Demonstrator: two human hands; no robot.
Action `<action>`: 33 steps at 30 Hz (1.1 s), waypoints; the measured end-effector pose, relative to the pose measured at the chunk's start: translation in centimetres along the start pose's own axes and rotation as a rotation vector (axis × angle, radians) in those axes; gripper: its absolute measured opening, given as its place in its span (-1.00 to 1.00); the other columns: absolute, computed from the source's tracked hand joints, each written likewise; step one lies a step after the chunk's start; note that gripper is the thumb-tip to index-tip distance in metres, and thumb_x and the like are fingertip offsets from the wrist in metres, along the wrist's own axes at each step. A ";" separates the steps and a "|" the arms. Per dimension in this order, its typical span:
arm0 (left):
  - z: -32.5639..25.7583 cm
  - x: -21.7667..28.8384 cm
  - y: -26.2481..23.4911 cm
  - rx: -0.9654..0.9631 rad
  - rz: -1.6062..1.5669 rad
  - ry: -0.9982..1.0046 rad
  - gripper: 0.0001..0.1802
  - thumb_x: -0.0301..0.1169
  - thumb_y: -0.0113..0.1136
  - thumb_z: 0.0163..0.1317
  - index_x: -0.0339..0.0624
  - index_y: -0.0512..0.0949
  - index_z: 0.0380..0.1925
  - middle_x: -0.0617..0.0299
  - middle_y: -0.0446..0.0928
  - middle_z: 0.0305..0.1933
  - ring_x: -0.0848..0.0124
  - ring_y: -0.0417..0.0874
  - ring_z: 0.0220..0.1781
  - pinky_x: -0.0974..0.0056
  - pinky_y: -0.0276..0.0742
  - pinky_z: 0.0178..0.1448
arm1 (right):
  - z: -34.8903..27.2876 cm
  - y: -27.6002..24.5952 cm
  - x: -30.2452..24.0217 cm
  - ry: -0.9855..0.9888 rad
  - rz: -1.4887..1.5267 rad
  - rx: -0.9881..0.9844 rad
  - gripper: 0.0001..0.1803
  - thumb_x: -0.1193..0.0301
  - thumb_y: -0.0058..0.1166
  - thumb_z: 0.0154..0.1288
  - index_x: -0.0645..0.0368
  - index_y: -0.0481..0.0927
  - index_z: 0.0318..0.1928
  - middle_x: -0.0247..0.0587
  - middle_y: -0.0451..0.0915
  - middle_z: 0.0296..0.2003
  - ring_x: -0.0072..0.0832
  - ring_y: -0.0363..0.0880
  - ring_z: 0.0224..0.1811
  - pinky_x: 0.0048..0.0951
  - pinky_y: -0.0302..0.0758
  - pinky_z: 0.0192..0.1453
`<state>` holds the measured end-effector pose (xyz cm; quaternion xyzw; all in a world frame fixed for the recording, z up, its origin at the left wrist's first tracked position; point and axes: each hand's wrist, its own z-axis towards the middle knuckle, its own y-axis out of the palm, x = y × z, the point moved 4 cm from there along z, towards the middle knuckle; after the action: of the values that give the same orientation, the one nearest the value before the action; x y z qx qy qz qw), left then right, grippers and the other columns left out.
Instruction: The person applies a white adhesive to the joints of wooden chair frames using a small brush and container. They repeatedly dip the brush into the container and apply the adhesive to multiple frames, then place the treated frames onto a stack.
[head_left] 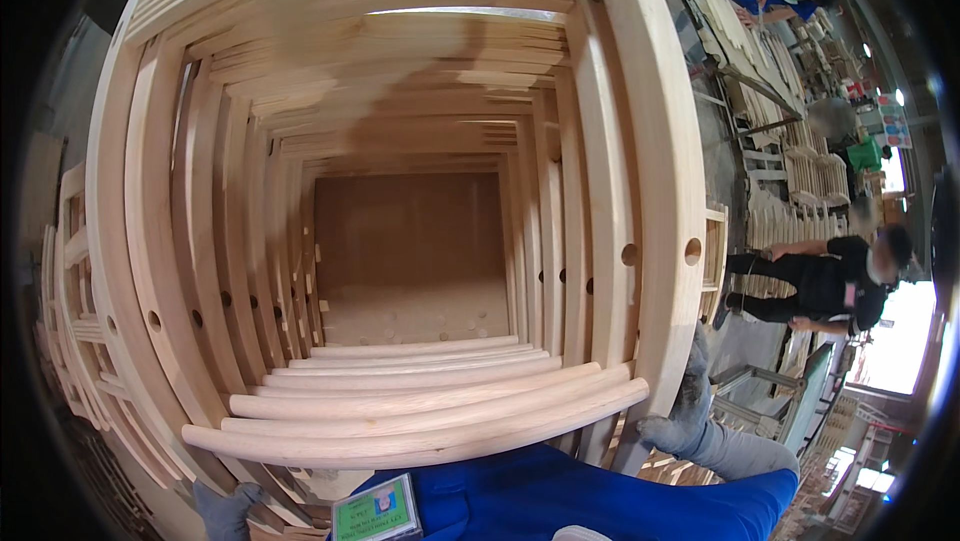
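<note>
A tall stack of bare wooden chair frames (pixel 400 191) fills the view, seen down through its hollow middle to a brown board at the bottom. The gloved right hand (pixel 690 406) is wrapped around the top frame's right leg near its lower corner; the gloved left hand (pixel 228 513) touches the lower left corner, its grasp hidden. Keeping both sides level should stop the frame snagging those nested below. Two other people (pixel 830 281) work beyond, by more stacked parts.

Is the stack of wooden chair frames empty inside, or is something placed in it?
Empty, as far as it shows. Looking down through the stack of wooden chair frames, only a bare brown board shows at the bottom, with some small pale spots.
</note>
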<state>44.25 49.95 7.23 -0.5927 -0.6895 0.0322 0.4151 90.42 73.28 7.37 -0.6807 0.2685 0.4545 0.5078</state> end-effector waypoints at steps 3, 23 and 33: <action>0.3 -0.7 -0.2 0.009 -0.020 0.017 -0.52 -0.42 0.32 -0.04 -0.39 0.47 -0.09 0.16 0.57 -0.23 0.41 0.57 -0.28 0.34 0.51 -0.24 | -0.4 -0.3 0.6 0.004 -0.033 -0.051 0.06 -0.06 0.35 -0.15 0.29 0.18 0.27 0.12 0.17 0.26 -0.04 -0.08 0.41 -0.03 -0.22 0.44; -1.5 2.5 0.5 -0.080 0.109 -0.025 -0.37 -0.05 0.39 -0.11 -0.28 0.49 -0.13 0.12 0.60 -0.34 0.33 0.61 -0.32 0.27 0.51 -0.14 | -1.4 -1.2 2.4 -0.033 -0.292 0.003 -0.04 -0.08 0.13 0.07 0.11 0.03 0.35 0.03 -0.01 0.35 -0.01 -0.05 0.40 -0.03 0.02 0.38; -1.2 1.5 0.7 -0.109 0.042 0.012 -0.40 -0.08 0.39 -0.05 -0.28 0.48 -0.13 0.15 0.59 -0.37 0.41 0.58 -0.36 0.32 0.50 -0.18 | -2.8 -3.0 3.2 -0.020 -0.338 0.013 -0.13 -0.11 -0.04 0.21 -0.04 -0.06 0.40 -0.02 -0.08 0.40 0.05 -0.01 0.39 0.04 0.10 0.35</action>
<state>45.66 50.84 8.42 -0.6289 -0.6752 -0.0004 0.3855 95.32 71.97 6.09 -0.7084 0.1480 0.3677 0.5840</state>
